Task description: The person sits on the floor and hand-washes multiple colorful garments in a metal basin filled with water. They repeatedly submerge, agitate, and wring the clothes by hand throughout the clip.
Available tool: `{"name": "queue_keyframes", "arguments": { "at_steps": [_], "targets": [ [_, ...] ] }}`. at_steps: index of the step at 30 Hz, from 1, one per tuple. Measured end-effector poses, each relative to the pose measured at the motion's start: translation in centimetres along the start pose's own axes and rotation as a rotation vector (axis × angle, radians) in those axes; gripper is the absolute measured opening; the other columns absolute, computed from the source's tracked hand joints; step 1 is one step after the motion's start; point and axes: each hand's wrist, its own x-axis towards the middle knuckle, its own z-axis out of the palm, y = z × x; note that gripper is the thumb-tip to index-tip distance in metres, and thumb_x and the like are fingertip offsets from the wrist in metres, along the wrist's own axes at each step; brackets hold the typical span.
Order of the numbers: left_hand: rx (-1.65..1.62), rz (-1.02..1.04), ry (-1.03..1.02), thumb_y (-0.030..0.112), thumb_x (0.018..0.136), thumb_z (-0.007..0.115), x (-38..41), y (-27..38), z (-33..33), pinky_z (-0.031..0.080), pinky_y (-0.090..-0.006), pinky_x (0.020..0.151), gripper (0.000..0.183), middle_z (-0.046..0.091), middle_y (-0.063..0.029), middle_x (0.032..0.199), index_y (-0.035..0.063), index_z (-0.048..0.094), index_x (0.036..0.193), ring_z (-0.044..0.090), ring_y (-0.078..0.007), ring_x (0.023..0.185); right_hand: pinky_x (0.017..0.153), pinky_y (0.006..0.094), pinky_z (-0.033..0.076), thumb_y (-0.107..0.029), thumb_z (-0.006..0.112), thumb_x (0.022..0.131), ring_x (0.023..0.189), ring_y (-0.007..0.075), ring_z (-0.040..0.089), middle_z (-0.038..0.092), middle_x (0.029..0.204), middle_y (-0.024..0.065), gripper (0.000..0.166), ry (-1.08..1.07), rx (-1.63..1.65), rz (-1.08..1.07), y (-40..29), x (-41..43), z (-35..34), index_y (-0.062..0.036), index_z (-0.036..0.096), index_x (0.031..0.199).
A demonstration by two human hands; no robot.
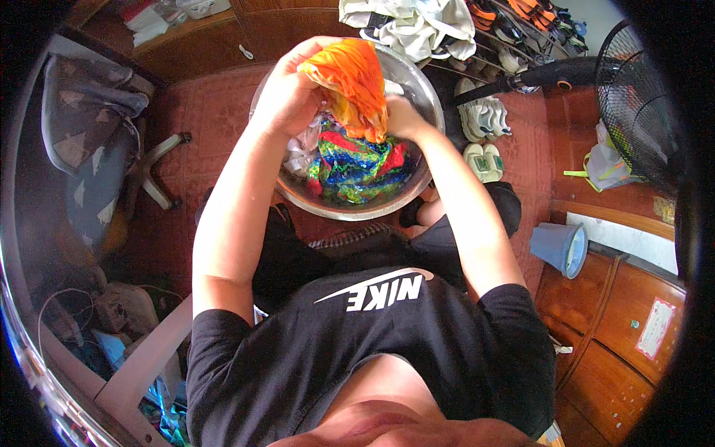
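Observation:
My left hand (296,92) is shut on a bunched, wet-looking orange cloth (349,78) and holds it up over a round metal basin (357,214). At the cloth's lower right edge is my right hand (406,118), blurred, its fingers partly hidden, so its grip on the cloth is unclear. Below the orange cloth, a wet patterned cloth (360,165) in blue, green and red lies in the basin. A pale, whitish cloth (302,150) lies along the basin's left inner side.
White clothing (416,25) is heaped beyond the basin, beside a shoe rack (511,33). White sneakers (480,114) and pale slides (484,162) stand to the right, under a black fan (637,106). A blue bin (558,248) is farther right. At left is a chair's wheeled base (153,173).

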Motion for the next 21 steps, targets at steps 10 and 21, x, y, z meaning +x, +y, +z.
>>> {"name": "queue_keyframes", "arguments": {
  "at_steps": [10,21],
  "targets": [
    [-0.072,0.07,0.024,-0.003,0.079,0.047,0.5,0.0,-0.9,0.048,-0.031,0.078,0.024,0.061,-0.0085,0.095,0.0015,0.056,0.101,0.059,-0.0172,0.087,0.089,0.0349,0.039,-0.03,0.056,0.077,0.107,0.0297,0.046,0.045,0.122,0.0149,0.05,-0.016,0.949,-0.018,-4.7,5.8,2.0,-0.0053,0.046,0.119],
    [-0.034,0.074,0.269,-0.004,0.08,0.043,1.1,-3.2,-2.4,0.046,-0.032,0.081,0.026,0.06,-0.0103,0.099,-0.0006,0.054,0.103,0.058,-0.0191,0.09,0.079,0.0405,0.042,-0.027,0.057,0.079,0.099,0.0351,0.05,0.052,0.1,0.0186,0.03,-0.012,-0.139,0.158,-0.1,-0.7,0.6,-0.0139,0.055,0.106]
  ]
}}
